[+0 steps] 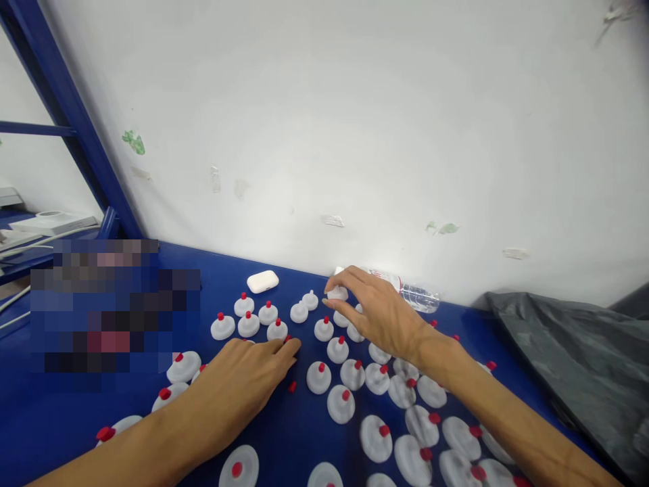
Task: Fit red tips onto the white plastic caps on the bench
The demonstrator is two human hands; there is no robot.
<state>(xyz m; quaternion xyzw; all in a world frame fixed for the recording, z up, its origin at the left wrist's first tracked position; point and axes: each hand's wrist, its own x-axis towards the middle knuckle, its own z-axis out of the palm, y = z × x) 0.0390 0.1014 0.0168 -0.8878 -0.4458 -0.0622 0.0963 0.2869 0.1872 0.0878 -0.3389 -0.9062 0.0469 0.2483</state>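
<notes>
My left hand (pixel 258 368) rests low among white round lids with nozzles, fingers drawn together beside a small red tip (pixel 288 337). What its fingertips hold, if anything, is hidden. Just below them lies a loose red tip (pixel 293 386). Further back, my right hand (pixel 378 311) reaches over the lids, thumb and index finger apart around a white lid (pixel 337 293); firm contact with it is not visible. Left of that hand are two lids without red tips, one a white lid (pixel 299 312). Many others, like this lid (pixel 319 377), carry red tips.
A white rounded case (pixel 262 281) lies at the back of the blue table (pixel 203 264). Against the wall rests a clear plastic bottle (pixel 420 298). Dark grey sheeting (pixel 572 358) covers the right side. A blurred-out patch and a blue frame (pixel 84 115) are at left.
</notes>
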